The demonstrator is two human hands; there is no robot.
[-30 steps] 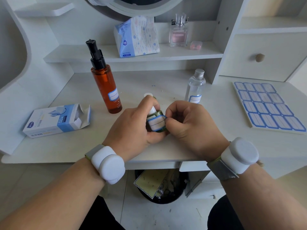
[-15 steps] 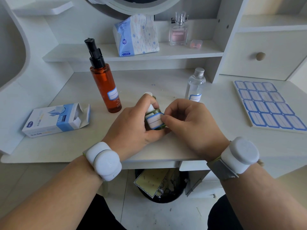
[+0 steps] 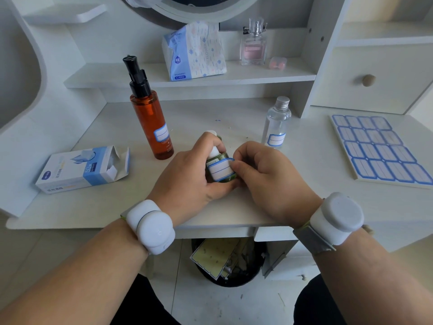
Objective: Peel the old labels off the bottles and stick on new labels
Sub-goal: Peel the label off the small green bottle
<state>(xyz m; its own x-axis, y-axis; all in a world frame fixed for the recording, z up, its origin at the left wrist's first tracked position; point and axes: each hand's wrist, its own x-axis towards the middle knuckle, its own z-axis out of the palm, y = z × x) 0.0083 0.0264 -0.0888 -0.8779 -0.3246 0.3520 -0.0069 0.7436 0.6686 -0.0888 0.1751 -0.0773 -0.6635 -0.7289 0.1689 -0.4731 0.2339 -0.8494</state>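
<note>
Bottle (image 3: 222,171), small and green, sits tilted just above the desk (image 3: 304,184) near its front edge, gripped by the left hand (image 3: 187,181) with fingers curled round its neck, while the right hand (image 3: 264,177), fingers bent, pinches the edge of its blue-bordered label (image 3: 220,169).

A bedroom dressing corner at home: a white desk (image 3: 293,202) with a round mirror (image 3: 199,5) above it, a perfume bottle (image 3: 253,45) and tissue pack (image 3: 194,52) on its shelf (image 3: 246,75).

Tissue pack (image 3: 195,51), perfume (image 3: 253,44), box (image 3: 82,168)
</note>
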